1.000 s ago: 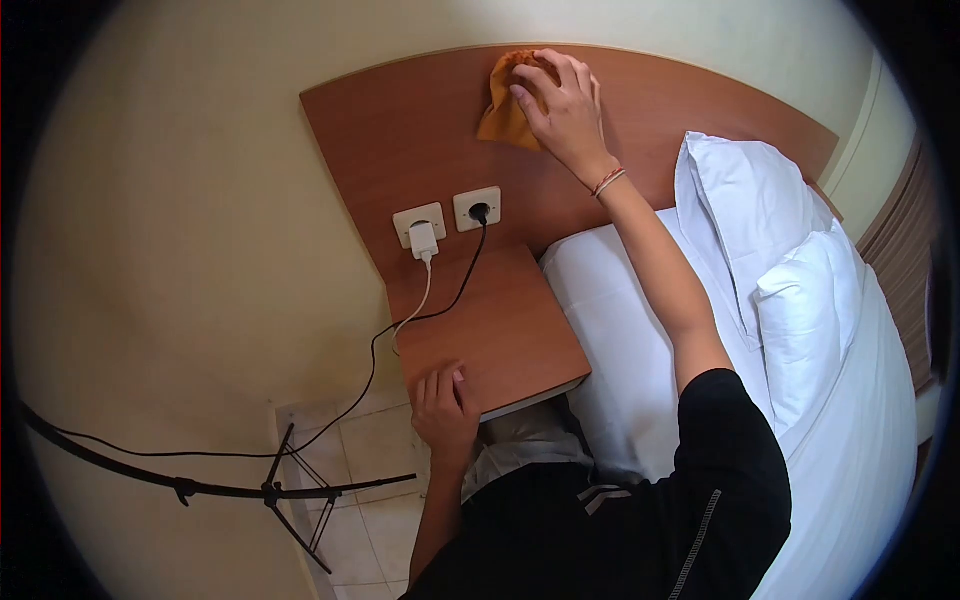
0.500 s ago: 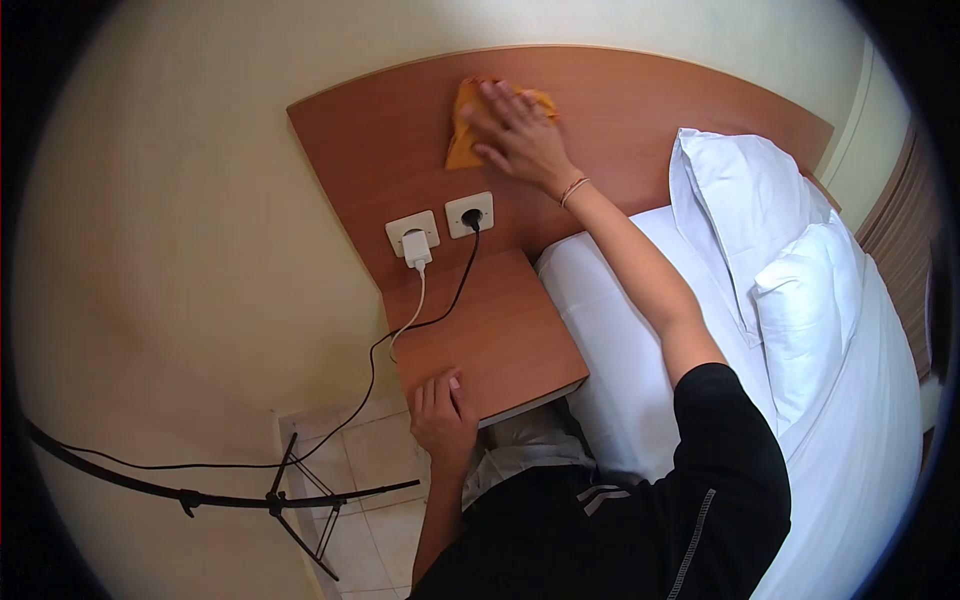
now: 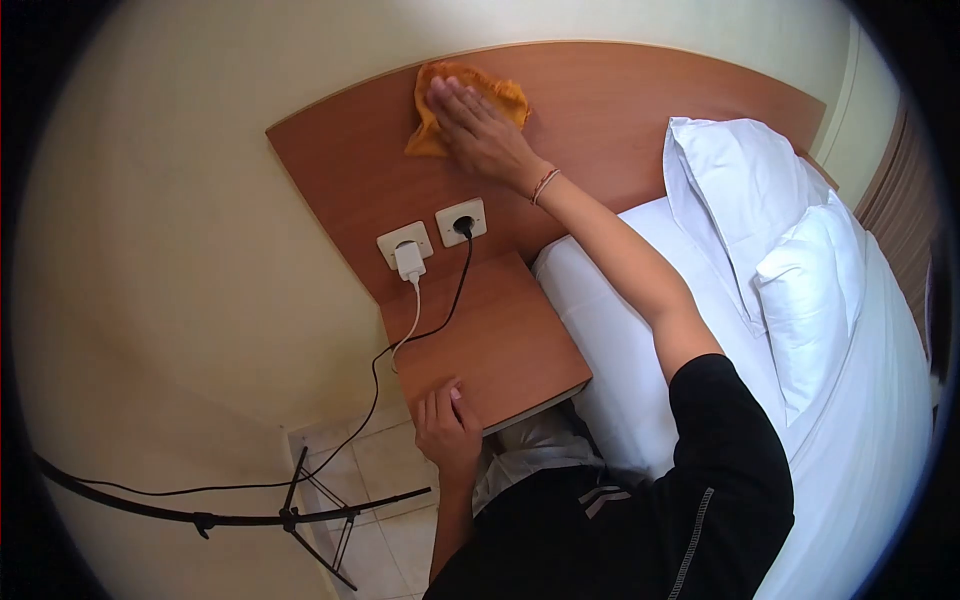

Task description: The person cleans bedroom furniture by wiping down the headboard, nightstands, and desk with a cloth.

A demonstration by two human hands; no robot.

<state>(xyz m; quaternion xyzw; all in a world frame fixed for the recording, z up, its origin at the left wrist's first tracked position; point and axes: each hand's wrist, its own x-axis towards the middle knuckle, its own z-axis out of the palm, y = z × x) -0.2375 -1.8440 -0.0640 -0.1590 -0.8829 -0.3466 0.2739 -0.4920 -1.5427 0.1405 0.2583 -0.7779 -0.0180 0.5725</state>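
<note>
An orange cloth (image 3: 428,132) lies pressed against the upper left part of the wooden headboard (image 3: 620,110). My right hand (image 3: 485,135) rests flat over it, fingers stretched out toward the upper left, with cloth showing on both sides of the hand. A thin bracelet circles the right wrist. My left hand (image 3: 447,428) sits on the front left corner of the wooden nightstand (image 3: 490,340), its fingers bent over the top and holding nothing.
Two wall sockets hold a white charger (image 3: 409,260) and a black plug (image 3: 463,227), their cables crossing the nightstand. A black stand (image 3: 290,518) is at the lower left. White pillows (image 3: 740,210) lie on the bed (image 3: 610,340) at the right.
My right hand has moved left along the headboard with the orange cloth, and its fingers have flattened from a bent grip. My left hand has stayed at the nightstand corner.
</note>
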